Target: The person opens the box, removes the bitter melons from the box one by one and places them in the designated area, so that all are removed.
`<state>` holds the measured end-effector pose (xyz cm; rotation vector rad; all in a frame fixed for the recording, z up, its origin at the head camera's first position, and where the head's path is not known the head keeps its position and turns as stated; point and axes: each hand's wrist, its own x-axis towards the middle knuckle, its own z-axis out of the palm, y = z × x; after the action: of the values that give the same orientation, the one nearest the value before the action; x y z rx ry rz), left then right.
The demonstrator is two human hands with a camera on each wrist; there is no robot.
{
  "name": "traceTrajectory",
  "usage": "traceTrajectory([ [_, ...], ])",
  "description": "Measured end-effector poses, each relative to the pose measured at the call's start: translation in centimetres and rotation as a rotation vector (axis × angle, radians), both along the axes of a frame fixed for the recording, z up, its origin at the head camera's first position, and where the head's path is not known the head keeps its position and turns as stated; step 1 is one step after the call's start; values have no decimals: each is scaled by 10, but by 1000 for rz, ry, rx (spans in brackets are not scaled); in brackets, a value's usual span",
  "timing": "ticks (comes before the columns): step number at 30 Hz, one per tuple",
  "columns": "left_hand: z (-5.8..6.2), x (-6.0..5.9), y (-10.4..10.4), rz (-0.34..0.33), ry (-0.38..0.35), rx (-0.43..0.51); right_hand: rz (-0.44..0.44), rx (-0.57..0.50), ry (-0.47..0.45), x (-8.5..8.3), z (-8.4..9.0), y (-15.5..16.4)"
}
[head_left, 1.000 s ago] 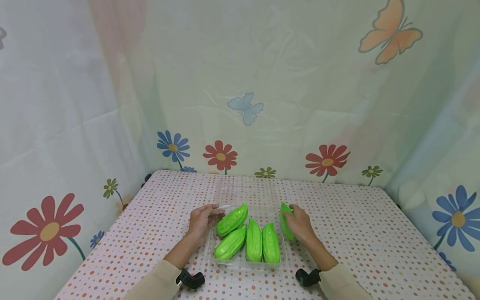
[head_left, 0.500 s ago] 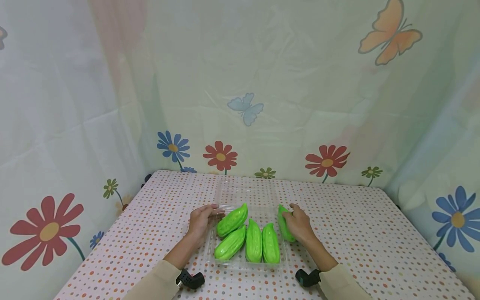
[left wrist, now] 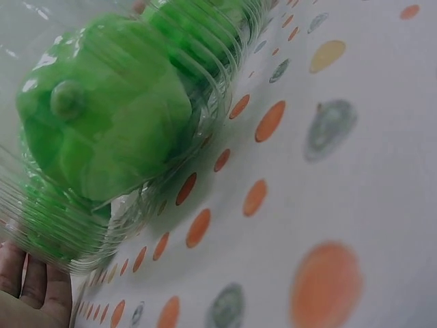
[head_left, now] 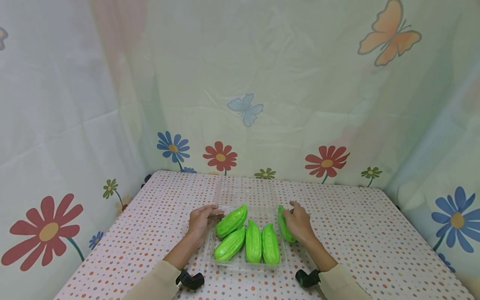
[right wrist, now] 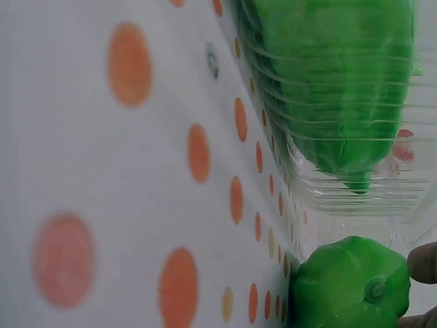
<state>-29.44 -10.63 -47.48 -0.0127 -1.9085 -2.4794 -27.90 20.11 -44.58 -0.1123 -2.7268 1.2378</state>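
While the right hand (head_left: 298, 223) curls its fingers round a green gourd (head_left: 283, 225), that gourd sits at the right edge of a clear plastic tray (head_left: 245, 263), just over its rim on the thumb side of the hand. A second ago the same gourd stood a little farther to the right, outside the tray; since then hand and gourd have edged leftward toward the tray, by a small amount only. In the right wrist view the gourd (right wrist: 351, 283) shows its stem end near the dotted tablecloth (right wrist: 102, 171), with a fingertip (right wrist: 423, 263) at its side and the ribbed tray wall (right wrist: 341, 184) just beyond it.

Four more green gourds (head_left: 247, 237) lie inside the tray between the two hands, three side by side and one slanted across the far left corner. They have not shifted over the last second.

The left hand (head_left: 200, 218) rests on the tray's far left corner, fingers bent over the rim and touching it, in the same place as before. The left wrist view shows a gourd (left wrist: 102, 130) close up through the ribbed plastic, with fingers (left wrist: 34, 290) at the lower left corner.

Beyond both hands the open tray lid (head_left: 245, 192) lies flat on the tablecloth. A flowered curtain (head_left: 240, 83) closes in the table.
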Motion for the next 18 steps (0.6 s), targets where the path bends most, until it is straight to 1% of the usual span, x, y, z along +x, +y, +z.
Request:
traceTrajectory([
  [4, 0, 0, 0, 4, -5, 2, -14, -23, 29, 1, 2, -2],
  [10, 1, 1, 0, 2, -8, 5, -22, -32, 69, 2, 12, -7],
  [18, 1, 1, 0, 6, -7, 4, 12, -64, 111, 9, 29, -19],
])
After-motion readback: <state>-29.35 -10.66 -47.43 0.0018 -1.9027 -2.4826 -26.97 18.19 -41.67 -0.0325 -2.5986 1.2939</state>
